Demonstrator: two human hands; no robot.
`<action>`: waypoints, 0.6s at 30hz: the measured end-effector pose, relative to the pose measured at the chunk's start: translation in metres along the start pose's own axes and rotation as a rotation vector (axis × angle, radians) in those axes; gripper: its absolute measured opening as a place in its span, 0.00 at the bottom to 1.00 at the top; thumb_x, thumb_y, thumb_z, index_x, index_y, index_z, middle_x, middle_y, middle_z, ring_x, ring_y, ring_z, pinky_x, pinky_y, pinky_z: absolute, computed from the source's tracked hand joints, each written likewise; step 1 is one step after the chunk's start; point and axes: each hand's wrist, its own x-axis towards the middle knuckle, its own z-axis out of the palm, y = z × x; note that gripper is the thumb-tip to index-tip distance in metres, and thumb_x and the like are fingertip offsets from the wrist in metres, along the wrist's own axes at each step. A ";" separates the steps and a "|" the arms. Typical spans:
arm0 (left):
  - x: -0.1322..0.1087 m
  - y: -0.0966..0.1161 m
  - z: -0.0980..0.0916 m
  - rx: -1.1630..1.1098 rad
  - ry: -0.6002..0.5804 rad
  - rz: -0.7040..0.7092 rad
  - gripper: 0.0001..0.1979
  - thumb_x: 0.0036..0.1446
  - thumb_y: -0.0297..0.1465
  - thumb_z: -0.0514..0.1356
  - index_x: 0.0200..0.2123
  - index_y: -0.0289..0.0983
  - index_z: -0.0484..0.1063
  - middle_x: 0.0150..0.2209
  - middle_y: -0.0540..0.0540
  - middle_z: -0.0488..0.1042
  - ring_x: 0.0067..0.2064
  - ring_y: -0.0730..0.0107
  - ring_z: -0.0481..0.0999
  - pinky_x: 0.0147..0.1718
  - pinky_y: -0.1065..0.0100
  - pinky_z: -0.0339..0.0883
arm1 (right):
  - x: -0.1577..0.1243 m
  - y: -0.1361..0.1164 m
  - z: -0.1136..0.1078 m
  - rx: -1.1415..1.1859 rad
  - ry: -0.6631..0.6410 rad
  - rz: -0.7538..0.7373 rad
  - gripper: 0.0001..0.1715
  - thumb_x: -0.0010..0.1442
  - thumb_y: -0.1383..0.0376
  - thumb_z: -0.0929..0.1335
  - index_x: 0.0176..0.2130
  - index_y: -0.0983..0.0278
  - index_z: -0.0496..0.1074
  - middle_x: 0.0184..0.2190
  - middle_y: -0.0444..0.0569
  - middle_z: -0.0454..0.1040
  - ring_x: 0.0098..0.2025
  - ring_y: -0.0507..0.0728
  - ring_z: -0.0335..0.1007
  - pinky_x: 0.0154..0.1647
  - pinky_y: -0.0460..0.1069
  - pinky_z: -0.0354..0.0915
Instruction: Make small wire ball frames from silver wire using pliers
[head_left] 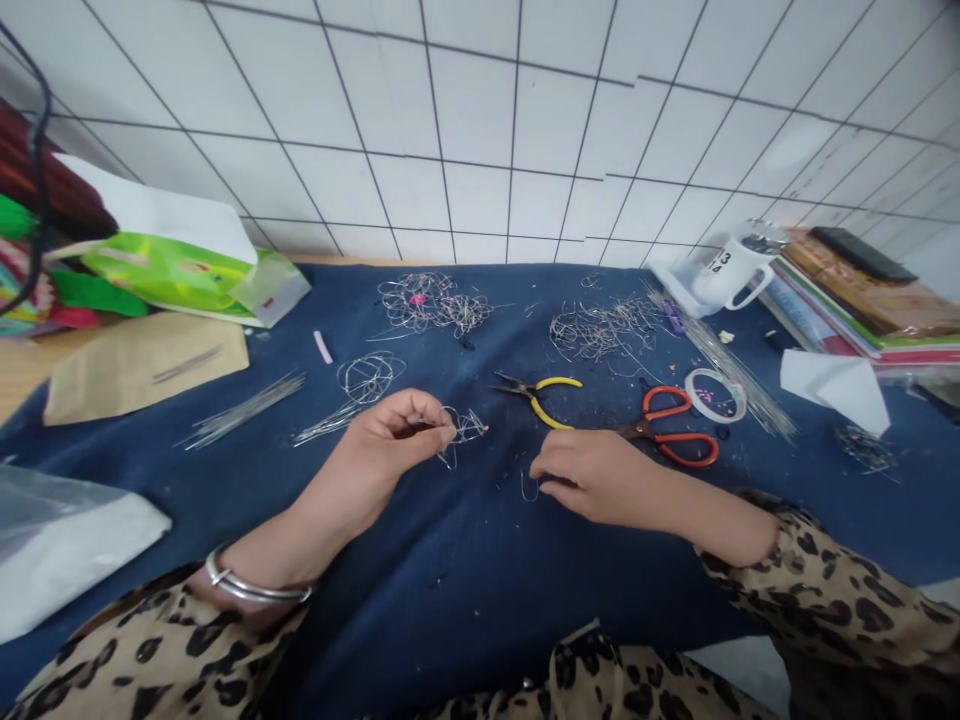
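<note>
Between thumb and forefinger, my left hand (401,435) pinches a small bent-wire piece (469,428) with a pinkish bead at its right end. My right hand (589,475) is closed near the cloth, its fingertips at a thin curved wire (529,488). That wire appears to be pinched, with part of it hidden by the fingers. Just beyond the right hand lie yellow-handled pliers (555,383), spread apart. Scissors with orange-red handles (686,450) rest to the right, their blades partly behind my right hand.
Tangled wire heaps (607,328) and a second tangle with a pink spot (420,300) lie toward the tiled wall. Straight wires (247,410) are at left, more (739,375) at right. A white ring (690,385) surrounds pink beads. A white mug (731,275) stands beside stacked books (862,290).
</note>
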 end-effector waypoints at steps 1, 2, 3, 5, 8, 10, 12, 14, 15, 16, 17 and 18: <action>0.000 0.000 0.000 -0.004 0.004 -0.002 0.07 0.47 0.26 0.65 0.31 0.36 0.70 0.30 0.50 0.70 0.30 0.76 0.67 0.32 0.73 0.62 | -0.001 -0.002 0.003 -0.049 0.000 -0.026 0.10 0.60 0.67 0.63 0.40 0.64 0.71 0.38 0.50 0.70 0.40 0.55 0.65 0.41 0.49 0.61; -0.001 0.000 0.001 -0.007 0.008 -0.004 0.07 0.47 0.26 0.65 0.31 0.36 0.70 0.30 0.50 0.70 0.30 0.76 0.67 0.32 0.73 0.62 | -0.001 -0.005 0.005 -0.104 0.001 -0.050 0.10 0.60 0.67 0.62 0.40 0.64 0.71 0.38 0.51 0.70 0.41 0.55 0.65 0.41 0.50 0.61; -0.001 0.000 0.001 -0.009 0.007 -0.005 0.07 0.47 0.26 0.65 0.31 0.36 0.70 0.30 0.51 0.71 0.30 0.76 0.67 0.32 0.74 0.62 | -0.001 -0.007 0.006 -0.156 -0.001 -0.073 0.11 0.61 0.67 0.61 0.40 0.65 0.71 0.38 0.52 0.70 0.41 0.56 0.64 0.41 0.50 0.60; -0.002 0.000 0.002 -0.011 -0.002 -0.010 0.07 0.47 0.26 0.65 0.30 0.36 0.70 0.30 0.51 0.71 0.30 0.76 0.67 0.31 0.74 0.61 | 0.001 -0.011 0.007 -0.240 0.000 -0.118 0.13 0.61 0.70 0.59 0.41 0.66 0.70 0.38 0.53 0.70 0.41 0.56 0.63 0.42 0.51 0.60; -0.003 0.001 0.003 -0.004 -0.015 -0.011 0.06 0.47 0.26 0.65 0.30 0.36 0.70 0.29 0.51 0.70 0.30 0.76 0.67 0.31 0.74 0.61 | 0.004 -0.015 0.005 -0.329 0.024 -0.192 0.15 0.62 0.72 0.58 0.44 0.67 0.69 0.40 0.52 0.70 0.42 0.56 0.61 0.41 0.51 0.60; -0.004 0.001 0.004 0.002 -0.025 -0.008 0.06 0.47 0.26 0.65 0.30 0.36 0.70 0.29 0.51 0.70 0.30 0.76 0.66 0.31 0.74 0.60 | 0.007 -0.016 0.004 -0.405 0.029 -0.237 0.16 0.63 0.72 0.56 0.45 0.68 0.68 0.40 0.53 0.70 0.42 0.57 0.61 0.40 0.51 0.60; -0.004 0.001 0.004 -0.001 -0.037 -0.008 0.06 0.48 0.26 0.64 0.30 0.36 0.70 0.29 0.51 0.70 0.30 0.76 0.66 0.31 0.74 0.60 | 0.009 -0.019 0.004 -0.489 0.003 -0.275 0.15 0.64 0.73 0.56 0.42 0.69 0.68 0.38 0.53 0.70 0.41 0.57 0.61 0.37 0.51 0.59; -0.004 0.001 0.004 -0.012 -0.048 -0.009 0.06 0.49 0.26 0.64 0.30 0.36 0.69 0.29 0.52 0.69 0.30 0.77 0.65 0.32 0.74 0.60 | 0.011 -0.022 0.004 -0.561 -0.045 -0.302 0.14 0.63 0.73 0.56 0.38 0.69 0.69 0.34 0.53 0.70 0.37 0.57 0.62 0.34 0.51 0.59; -0.004 0.001 0.004 -0.015 -0.055 -0.012 0.06 0.49 0.26 0.64 0.30 0.36 0.69 0.29 0.52 0.69 0.30 0.77 0.65 0.32 0.74 0.59 | 0.012 -0.024 0.004 -0.584 -0.072 -0.314 0.13 0.63 0.73 0.57 0.35 0.69 0.69 0.32 0.53 0.69 0.35 0.57 0.62 0.32 0.51 0.58; -0.004 0.001 0.004 -0.017 -0.057 -0.009 0.05 0.49 0.26 0.63 0.30 0.36 0.69 0.29 0.52 0.69 0.30 0.77 0.65 0.32 0.74 0.59 | 0.014 -0.027 0.005 -0.603 -0.093 -0.330 0.13 0.62 0.73 0.57 0.34 0.68 0.68 0.30 0.52 0.69 0.33 0.57 0.62 0.30 0.51 0.57; -0.004 0.002 0.004 -0.019 -0.057 -0.003 0.05 0.50 0.26 0.63 0.30 0.36 0.68 0.29 0.52 0.69 0.30 0.77 0.65 0.32 0.74 0.59 | 0.015 -0.029 0.005 -0.616 -0.112 -0.338 0.12 0.62 0.74 0.58 0.33 0.68 0.68 0.29 0.51 0.68 0.32 0.57 0.62 0.29 0.51 0.56; -0.004 0.002 0.004 -0.024 -0.062 -0.008 0.05 0.50 0.26 0.63 0.30 0.36 0.68 0.29 0.52 0.69 0.30 0.77 0.64 0.32 0.74 0.59 | 0.017 -0.032 0.006 -0.627 -0.115 -0.345 0.12 0.61 0.74 0.58 0.33 0.68 0.68 0.28 0.51 0.68 0.31 0.57 0.62 0.28 0.51 0.56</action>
